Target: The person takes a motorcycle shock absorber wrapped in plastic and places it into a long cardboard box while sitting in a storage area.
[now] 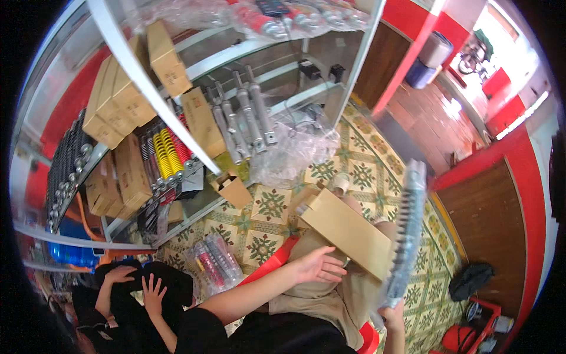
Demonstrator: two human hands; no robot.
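Note:
Upright in my right hand [392,313] is a motorcycle shock absorber [404,230] in clear plastic wrapping, with a dark coil spring. My fingers grip its lower end. A long brown cardboard box [347,234] lies across my lap, its far-left end apparently open. My left hand [320,265] is just beside the box's near edge, fingers apart and holding nothing. I cannot tell whether it touches the box. Part of the box is hidden behind the shock absorber.
Glass shelving [247,57] holds cardboard boxes [119,95], yellow shock absorbers [168,152] and grey fork tubes [250,110]. Plastic-wrapped shock absorbers [214,263] lie on the tiled floor [267,208]. Another person's hands [152,294] are at left. A red toolbox [460,338] stands lower right.

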